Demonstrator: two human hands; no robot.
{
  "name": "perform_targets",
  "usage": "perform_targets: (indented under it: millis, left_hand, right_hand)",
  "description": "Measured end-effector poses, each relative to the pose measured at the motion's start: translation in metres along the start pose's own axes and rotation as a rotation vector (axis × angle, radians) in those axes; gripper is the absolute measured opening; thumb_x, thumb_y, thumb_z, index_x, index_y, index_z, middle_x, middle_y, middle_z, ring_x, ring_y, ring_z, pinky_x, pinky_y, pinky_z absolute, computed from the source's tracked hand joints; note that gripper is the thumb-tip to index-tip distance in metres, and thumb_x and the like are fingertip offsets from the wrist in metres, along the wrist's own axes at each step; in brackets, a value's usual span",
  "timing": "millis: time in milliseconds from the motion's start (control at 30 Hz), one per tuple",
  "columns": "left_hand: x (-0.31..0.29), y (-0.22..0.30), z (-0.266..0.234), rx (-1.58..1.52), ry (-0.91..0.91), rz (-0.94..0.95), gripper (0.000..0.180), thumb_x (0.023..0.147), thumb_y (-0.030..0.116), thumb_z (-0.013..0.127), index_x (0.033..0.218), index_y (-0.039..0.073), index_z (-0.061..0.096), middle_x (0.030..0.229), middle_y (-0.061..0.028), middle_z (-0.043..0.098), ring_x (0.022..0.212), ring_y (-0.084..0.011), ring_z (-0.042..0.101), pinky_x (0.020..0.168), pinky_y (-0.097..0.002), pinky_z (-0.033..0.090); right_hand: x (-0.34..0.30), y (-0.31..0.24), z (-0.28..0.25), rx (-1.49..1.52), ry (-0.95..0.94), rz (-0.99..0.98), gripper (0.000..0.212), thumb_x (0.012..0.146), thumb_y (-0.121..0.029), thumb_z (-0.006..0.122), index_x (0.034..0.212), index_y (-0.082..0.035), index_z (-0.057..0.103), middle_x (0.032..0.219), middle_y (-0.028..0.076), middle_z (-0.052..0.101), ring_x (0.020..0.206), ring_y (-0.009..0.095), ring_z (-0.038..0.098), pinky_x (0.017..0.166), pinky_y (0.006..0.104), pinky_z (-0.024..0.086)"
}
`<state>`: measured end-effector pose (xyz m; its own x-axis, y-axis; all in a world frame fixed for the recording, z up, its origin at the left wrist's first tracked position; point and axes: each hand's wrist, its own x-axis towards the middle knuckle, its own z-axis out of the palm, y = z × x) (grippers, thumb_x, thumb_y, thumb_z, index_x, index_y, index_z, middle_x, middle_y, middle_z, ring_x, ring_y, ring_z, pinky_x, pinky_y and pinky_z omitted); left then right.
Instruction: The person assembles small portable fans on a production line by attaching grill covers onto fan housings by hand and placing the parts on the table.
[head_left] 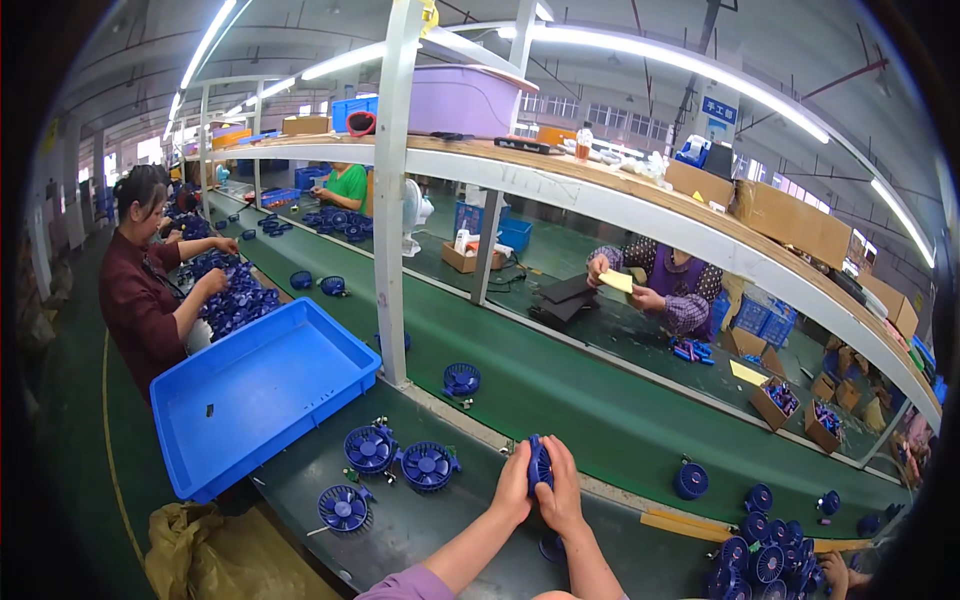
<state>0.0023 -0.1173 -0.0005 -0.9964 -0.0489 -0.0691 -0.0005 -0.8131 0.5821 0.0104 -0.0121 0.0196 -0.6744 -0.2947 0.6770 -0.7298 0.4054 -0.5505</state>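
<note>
Between my two hands, over the front edge of the conveyor, a small dark blue fan head (540, 468) stands on its edge. My left hand (514, 484) presses its left side and my right hand (563, 490) wraps its right side, fingers closed round it. Left of my hands, three blue fan heads with open blades lie on the dark bench, one of them a fan head (427, 466) with a small green circuit board beside it. Partly hidden under my right forearm is another blue piece (551, 546).
A blue tray (265, 400) juts over the bench's left end. The green conveyor belt (590, 425) carries scattered fan heads. A pile of fan heads (768, 563) lies at right, near another person's hand (836, 572). A metal post (393, 200) and shelf stand ahead; co-workers sit left and across.
</note>
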Motion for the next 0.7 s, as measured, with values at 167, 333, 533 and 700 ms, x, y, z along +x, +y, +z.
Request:
perform_targets:
  millis: [167,333,533,700]
  left_hand:
    - [-0.026,0.007,0.033,1.098,-0.057,1.145,0.037,0.088,0.022,0.063,0.119,0.003,0.054,0.122,-0.018,0.054,0.113,-0.0379,0.05,0.099,-0.0462,0.039]
    - [-0.03,0.015,0.027,1.162,-0.06,1.232,0.037,0.088,0.022,0.061,0.119,0.002,0.054,0.124,-0.0183,0.053,0.116,-0.0391,0.048,0.101,-0.0488,0.037]
    - [-0.006,-0.002,0.012,1.212,-0.154,1.056,0.043,0.089,0.02,0.061,0.127,0.003,0.049,0.129,-0.0198,0.051,0.118,-0.039,0.047,0.103,-0.0479,0.035]
    - [0.061,0.01,-0.006,1.522,-0.242,0.97,0.058,0.085,0.013,0.064,0.137,0.002,0.042,0.142,-0.0234,0.039,0.132,-0.0422,0.035,0.112,-0.0499,0.029]
  right_hand:
    - [-0.016,0.011,0.02,1.13,0.121,0.725,0.069,0.099,-0.061,0.034,0.141,-0.007,0.042,0.136,0.011,0.049,0.126,0.023,0.048,0.106,0.0366,0.038]
    - [-0.001,-0.012,0.012,1.282,0.074,0.756,0.05,0.105,-0.046,0.036,0.138,-0.01,0.048,0.128,0.003,0.055,0.12,0.016,0.052,0.102,0.0307,0.041]
    - [0.003,0.022,0.006,1.145,0.048,0.916,0.051,0.102,-0.051,0.039,0.131,-0.01,0.052,0.12,0.005,0.059,0.112,0.016,0.056,0.099,0.033,0.044]
    - [0.016,0.115,-0.06,0.073,0.172,0.696,0.052,0.094,-0.036,0.06,0.131,-0.001,0.054,0.125,0.021,0.06,0.114,0.029,0.059,0.098,0.0374,0.045]
